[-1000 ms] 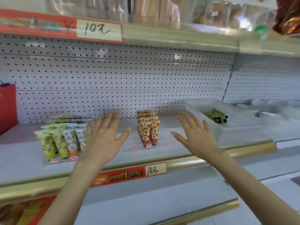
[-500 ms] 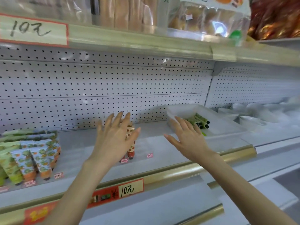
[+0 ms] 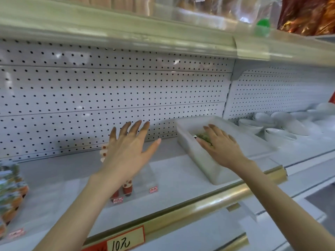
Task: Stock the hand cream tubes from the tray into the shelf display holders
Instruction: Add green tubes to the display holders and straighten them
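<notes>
Left hand (image 3: 126,151): raised palm-away in mid-scene, fingers spread and nearly straight, holding nothing. It hovers in front of the red-capped tubes (image 3: 127,187), which stand upright in a clear holder (image 3: 145,178) on the shelf (image 3: 181,171).

Right hand (image 3: 221,147): palm down inside the white tray (image 3: 204,165), fingers extended and only slightly bent over the green tubes (image 3: 204,136). Blur prevents confirming contact; no tube is seen enclosed by the fingers.

The tray sits on the same shelf, right of the holder, angled from the near gold rail (image 3: 208,201) towards the far pegboard (image 3: 108,91). The green tubes lie in its far half.

Further tubes with orange caps (image 3: 10,187) stand at the far left edge. White bowls (image 3: 279,131) are stacked right of the tray. A handwritten price label (image 3: 125,239) is fixed to the near rail.
</notes>
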The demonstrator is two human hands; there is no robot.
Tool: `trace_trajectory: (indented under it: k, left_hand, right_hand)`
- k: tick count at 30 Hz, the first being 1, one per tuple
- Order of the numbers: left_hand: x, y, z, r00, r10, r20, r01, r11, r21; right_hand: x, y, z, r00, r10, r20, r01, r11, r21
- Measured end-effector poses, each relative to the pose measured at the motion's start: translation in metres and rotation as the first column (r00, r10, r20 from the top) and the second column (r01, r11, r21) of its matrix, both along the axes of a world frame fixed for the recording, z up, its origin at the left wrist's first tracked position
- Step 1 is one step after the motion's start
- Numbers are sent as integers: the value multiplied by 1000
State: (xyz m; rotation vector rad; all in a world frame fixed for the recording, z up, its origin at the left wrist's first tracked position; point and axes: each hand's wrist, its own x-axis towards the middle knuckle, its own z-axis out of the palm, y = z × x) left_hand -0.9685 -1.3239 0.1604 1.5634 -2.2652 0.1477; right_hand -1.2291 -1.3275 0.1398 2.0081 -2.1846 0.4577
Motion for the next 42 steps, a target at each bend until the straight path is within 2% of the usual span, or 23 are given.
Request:
trace_trajectory:
  k: [6, 15, 23, 28, 36, 42]
  left_hand:
    - [-57, -21, 1, 1000, -1, -4, 1, 1000, -6]
    - [-142, -55, -21, 993, 114, -22, -111, 989, 102]
    - [-187, -70, -30, 971, 197, -135, -169, 966, 196]
    - [-201, -75, -25, 961, 219, -166, -171, 949, 265]
    - [-207, -82, -17, 959, 196, -206, -129, 946, 299]
    - [-204, -90, -14, 944, 186, -273, -100, 949, 298]
  right_hand:
    - [-61, -45, 10, 1000, 14, 13, -14, 1000, 12]
    - [-142, -102, 14, 992, 119, -29, -112, 979, 173]
    - [-169, -146, 8, 961, 274, 34, -272, 922, 276]
    - [-164, -169, 14, 931, 342, 125, -364, 874, 321]
    - [-153, -189, -7, 929, 277, 244, -356, 846, 397]
    - [-151, -192, -35, 940, 224, 256, -320, 838, 442]
